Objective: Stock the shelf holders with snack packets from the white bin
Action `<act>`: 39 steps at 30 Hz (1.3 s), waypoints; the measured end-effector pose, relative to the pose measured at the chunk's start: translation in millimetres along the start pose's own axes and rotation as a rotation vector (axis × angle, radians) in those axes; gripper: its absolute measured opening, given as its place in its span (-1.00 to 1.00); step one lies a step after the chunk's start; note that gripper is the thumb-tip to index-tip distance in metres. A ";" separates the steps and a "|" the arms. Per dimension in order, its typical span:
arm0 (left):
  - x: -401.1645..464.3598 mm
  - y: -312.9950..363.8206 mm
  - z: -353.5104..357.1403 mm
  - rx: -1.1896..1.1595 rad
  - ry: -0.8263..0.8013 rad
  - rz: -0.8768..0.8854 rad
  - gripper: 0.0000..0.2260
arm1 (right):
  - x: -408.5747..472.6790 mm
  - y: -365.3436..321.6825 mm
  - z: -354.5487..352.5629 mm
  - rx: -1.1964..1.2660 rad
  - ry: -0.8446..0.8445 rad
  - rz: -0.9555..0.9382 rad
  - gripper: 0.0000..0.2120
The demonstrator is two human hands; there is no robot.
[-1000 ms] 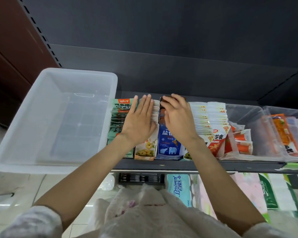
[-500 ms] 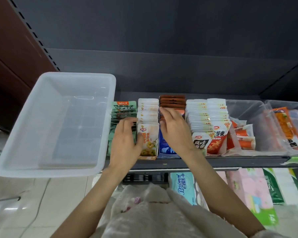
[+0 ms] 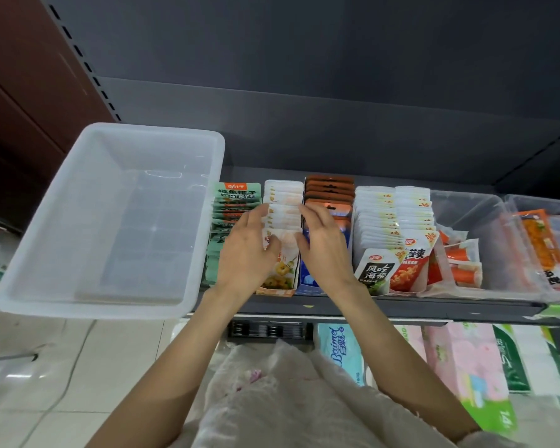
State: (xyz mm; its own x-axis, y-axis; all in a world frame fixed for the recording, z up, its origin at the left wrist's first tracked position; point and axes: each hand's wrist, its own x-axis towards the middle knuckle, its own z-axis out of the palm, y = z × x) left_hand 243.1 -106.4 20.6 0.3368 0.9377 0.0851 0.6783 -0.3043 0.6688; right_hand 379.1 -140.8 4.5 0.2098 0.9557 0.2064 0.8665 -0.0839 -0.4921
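Observation:
The white bin [image 3: 46, 240] rests on the left end of the shelf and holds no packets. Beside it stand rows of snack packets in holders: green packets [image 3: 236, 194], white-and-yellow packets [image 3: 283, 195], orange and blue packets [image 3: 329, 189] and white packets [image 3: 393, 215]. My left hand [image 3: 244, 253] and my right hand [image 3: 325, 250] flank the white-and-yellow row near its front. The fingertips of both press on the sides of those packets. Neither hand has lifted a packet out.
Clear holders [image 3: 476, 240] to the right hold orange sausage-like packs. The dark shelf edge [image 3: 434, 310] runs below the rows. Tissue packs [image 3: 340, 350] lie on the lower level. A dark back panel rises behind the shelf, and tiled floor lies at lower left.
Both hands slid back from the rear of the rows toward the front, then closed in on either side of the white-and-yellow row. The view moved slightly closer.

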 end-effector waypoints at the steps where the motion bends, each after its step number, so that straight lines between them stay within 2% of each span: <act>1: -1.7 -0.9 -3.3 0.005 0.028 0.012 -0.56 | 1.0 0.8 -2.8 -0.010 0.030 -0.031 -0.56; 4: -8.1 -4.3 -11.6 0.067 0.158 0.054 -0.65 | 13.6 -1.3 -7.9 -0.128 0.028 -0.221 -0.61; 8: -13.5 -16.1 -7.9 0.367 0.267 0.038 -0.73 | 47.2 -8.4 -2.9 -0.322 -0.148 -0.493 -0.67; 12: -8.8 -15.7 -0.7 0.434 0.264 0.030 -0.71 | 71.3 -7.2 -8.6 -0.470 -0.217 -0.571 -0.76; 16: -5.8 -15.9 -0.1 0.410 0.267 0.013 -0.71 | 77.9 -5.6 -12.0 -0.490 -0.218 -0.651 -0.77; 19: -6.6 -19.7 -1.6 0.376 0.255 0.030 -0.71 | 79.5 -3.0 -12.2 -0.491 -0.236 -0.651 -0.73; 22: -7.3 -22.7 -9.8 0.216 0.249 0.109 -0.76 | 73.4 1.8 -20.5 -0.312 -0.210 -0.584 -0.69; 26: -18.3 -30.4 -38.1 -0.053 0.356 0.176 -0.83 | 46.0 4.7 -39.2 0.107 -0.098 -0.264 -0.68; 29: -27.2 -47.1 -61.7 -0.073 0.401 0.107 -0.84 | 26.6 -6.4 -45.3 0.292 -0.106 -0.107 -0.64; 31: -24.5 -61.5 -76.0 0.012 0.350 0.125 -0.81 | 25.0 -20.0 -41.4 0.200 -0.177 -0.161 -0.53; 35: 0.6 -83.7 -91.5 0.272 0.195 0.313 -0.72 | 45.1 -46.0 -19.8 -0.133 -0.284 -0.347 -0.24; 37: 14.1 -88.5 -90.9 0.332 0.146 0.417 -0.71 | 56.4 -55.0 -9.4 -0.230 -0.304 -0.351 -0.21; 39: 24.6 -91.4 -88.0 0.355 0.125 0.522 -0.72 | 64.3 -61.9 -4.1 -0.282 -0.299 -0.327 -0.28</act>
State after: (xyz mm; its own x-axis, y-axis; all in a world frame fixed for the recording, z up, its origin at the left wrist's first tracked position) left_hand 132.0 -40.8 26.6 0.6170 0.6569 0.4334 0.6277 -0.7429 0.2326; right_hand 340.9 -75.3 51.7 -0.1950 0.9800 0.0402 0.9620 0.1991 -0.1871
